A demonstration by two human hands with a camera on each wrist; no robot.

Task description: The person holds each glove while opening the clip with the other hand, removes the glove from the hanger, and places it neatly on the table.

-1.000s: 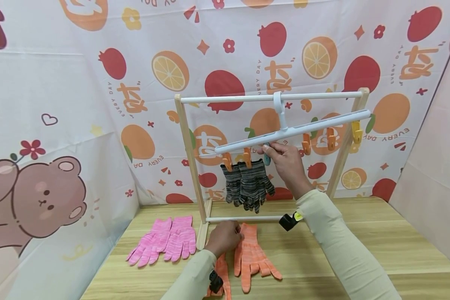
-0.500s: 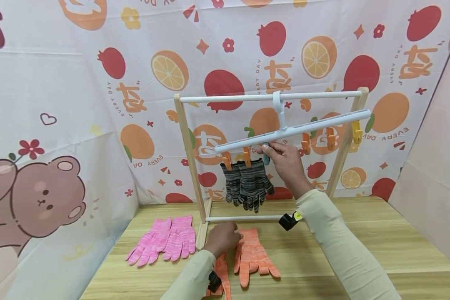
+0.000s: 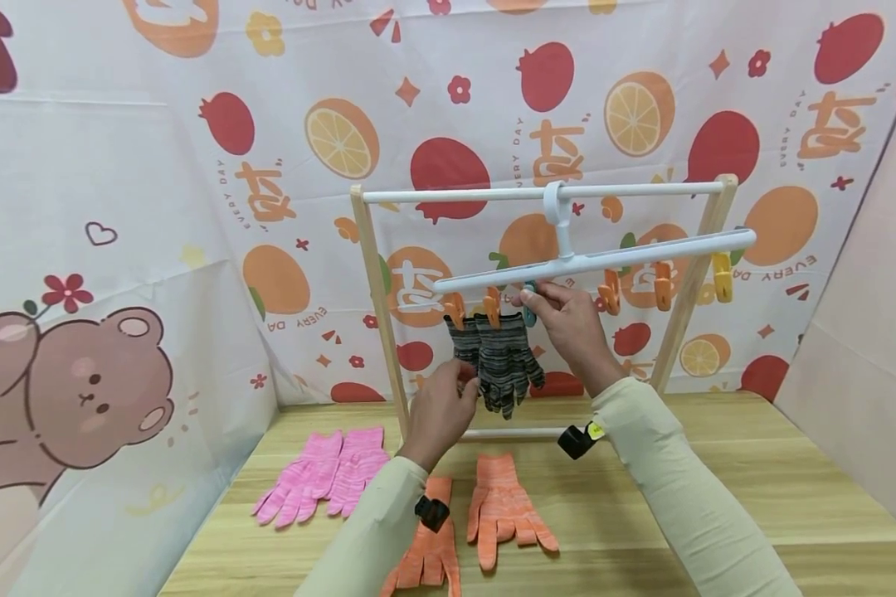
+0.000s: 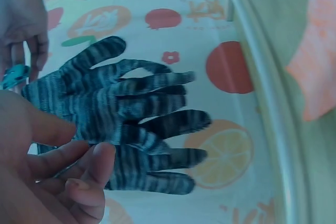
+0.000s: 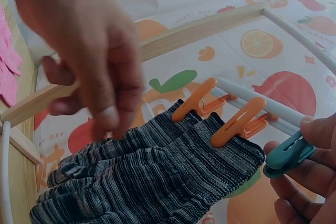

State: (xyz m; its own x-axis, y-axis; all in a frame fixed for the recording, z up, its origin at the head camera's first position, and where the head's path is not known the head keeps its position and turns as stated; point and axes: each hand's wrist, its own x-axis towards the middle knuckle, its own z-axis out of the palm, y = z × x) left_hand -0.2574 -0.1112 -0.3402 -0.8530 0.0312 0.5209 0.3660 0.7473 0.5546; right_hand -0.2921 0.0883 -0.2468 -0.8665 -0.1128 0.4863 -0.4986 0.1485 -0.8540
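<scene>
My right hand (image 3: 571, 327) pinches a teal clothespin (image 5: 291, 153) beneath the white hanger (image 3: 642, 253). Two black-and-grey striped knit gloves (image 3: 504, 356) hang fingers-down beside it, their cuffs clipped by orange clothespins (image 5: 241, 121). In front of these gloves is my left hand (image 3: 442, 408), fingers loosely bent and nothing between them; whether it touches the knit cannot be told. Below on the table, one orange glove (image 3: 504, 506) lies flat, and a second orange glove (image 3: 427, 551) is partly covered by my left forearm.
The hanger hooks onto the top bar (image 3: 448, 196) of a wooden rack, tilted up to the right. Orange clothespins (image 3: 610, 292) and a yellow clothespin (image 3: 722, 278) hang from its right half. Two pink gloves (image 3: 299, 485) lie at the table's left.
My left hand has left the orange glove's cuff and risen to the striped gloves. That orange glove slid slightly towards me. The hanger has tipped a little closer to level; my right hand stays put.
</scene>
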